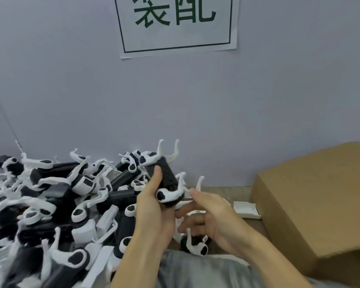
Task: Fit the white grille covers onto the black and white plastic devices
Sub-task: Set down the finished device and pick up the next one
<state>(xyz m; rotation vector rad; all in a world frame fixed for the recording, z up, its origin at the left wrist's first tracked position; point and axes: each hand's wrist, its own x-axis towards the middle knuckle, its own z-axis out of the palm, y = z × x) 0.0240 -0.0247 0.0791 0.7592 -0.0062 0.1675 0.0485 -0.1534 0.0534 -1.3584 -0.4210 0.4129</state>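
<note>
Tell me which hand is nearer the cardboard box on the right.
Right. The right hand hovers open just left of the cardboard box, not touching it. The left hand is farther left, gripping a black and white device beside the pile.

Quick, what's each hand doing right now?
Left hand: grips a black and white device.
Right hand: open, fingers spread beside it, holding nothing.

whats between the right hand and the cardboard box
In the head view, a small white tray-like part lies on the table between the right hand and the cardboard box.
</note>
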